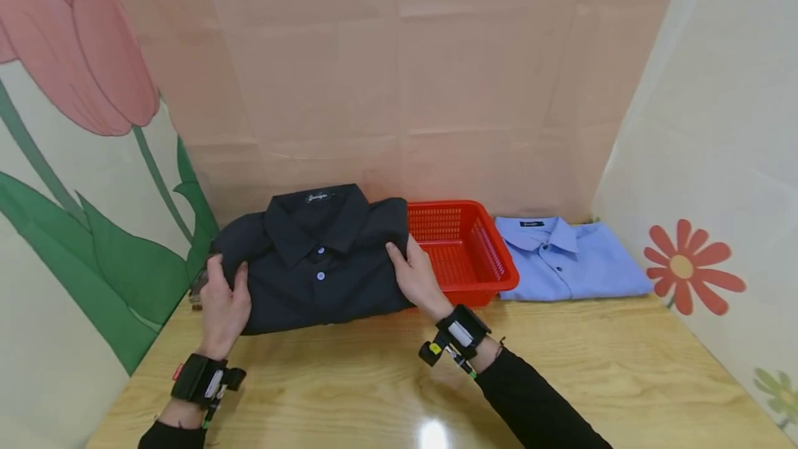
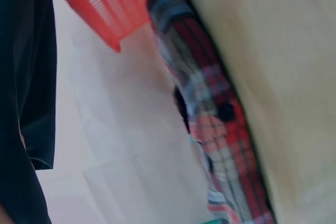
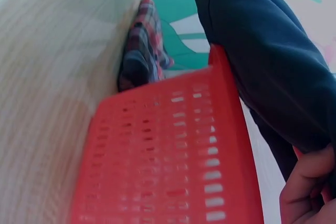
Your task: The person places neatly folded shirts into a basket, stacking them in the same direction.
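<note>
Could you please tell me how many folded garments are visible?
3: a dark shirt held partly before the red basket, a blue shirt right of it, and a plaid garment left of it. More may be hidden.

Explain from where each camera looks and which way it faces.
Head: on the head, facing forward and down at the dark button-up shirt, red basket and light-blue shirt; left hand, right hand and sleeves show.
Left wrist: on that wrist, facing the plaid shirt; no hand clearly shows.
Right wrist: on that wrist, facing the basket's perforated side; fingers show.
Both wrist views share basket and plaid shirt.
</note>
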Demonstrator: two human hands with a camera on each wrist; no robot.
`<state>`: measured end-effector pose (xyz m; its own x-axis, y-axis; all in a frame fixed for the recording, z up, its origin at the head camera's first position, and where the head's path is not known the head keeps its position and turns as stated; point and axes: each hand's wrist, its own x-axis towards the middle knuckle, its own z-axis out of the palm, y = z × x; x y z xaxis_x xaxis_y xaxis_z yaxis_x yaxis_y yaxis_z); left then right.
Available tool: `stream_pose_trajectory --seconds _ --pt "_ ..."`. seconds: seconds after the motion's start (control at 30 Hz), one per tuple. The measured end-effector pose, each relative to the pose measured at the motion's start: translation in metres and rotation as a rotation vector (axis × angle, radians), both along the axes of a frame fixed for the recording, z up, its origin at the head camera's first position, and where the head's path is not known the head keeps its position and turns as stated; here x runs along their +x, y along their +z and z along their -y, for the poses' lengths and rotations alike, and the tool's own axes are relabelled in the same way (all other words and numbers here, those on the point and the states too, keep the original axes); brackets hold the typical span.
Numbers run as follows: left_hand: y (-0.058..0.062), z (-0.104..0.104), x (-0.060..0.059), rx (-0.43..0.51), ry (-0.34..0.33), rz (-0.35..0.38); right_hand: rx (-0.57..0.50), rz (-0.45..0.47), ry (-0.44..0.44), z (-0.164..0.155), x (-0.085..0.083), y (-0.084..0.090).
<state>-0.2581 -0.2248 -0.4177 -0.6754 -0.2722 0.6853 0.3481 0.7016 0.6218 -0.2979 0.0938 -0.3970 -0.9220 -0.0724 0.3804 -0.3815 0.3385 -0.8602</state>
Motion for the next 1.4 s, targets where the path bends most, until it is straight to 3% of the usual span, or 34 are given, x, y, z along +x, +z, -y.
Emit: stream_pose_trajectory --seconds 0.27,0.53,0.87,1.23,1.4 --pt "0.007 -0.023 -0.015 0.036 -0.029 -0.06 -0.007 0.044 -0.013 -0.025 -0.009 0.003" --pt "0.016 -0.046 -0.03 0.011 -0.115 -0.11 0.059 0.05 -0.014 -0.055 -0.018 0.001" --pt "0.026 -0.066 -0.046 0.014 -0.204 -0.018 0.004 0.115 -0.029 -0.082 -0.023 -0.003" --pt "0.041 -0.086 -0.06 0.027 -0.31 0.134 0.045 0.16 -0.078 -0.108 -0.031 0.004" --pt "0.042 -0.094 -0.069 0.036 -0.365 0.19 0.08 0.123 -0.118 -0.12 -0.036 0.009"
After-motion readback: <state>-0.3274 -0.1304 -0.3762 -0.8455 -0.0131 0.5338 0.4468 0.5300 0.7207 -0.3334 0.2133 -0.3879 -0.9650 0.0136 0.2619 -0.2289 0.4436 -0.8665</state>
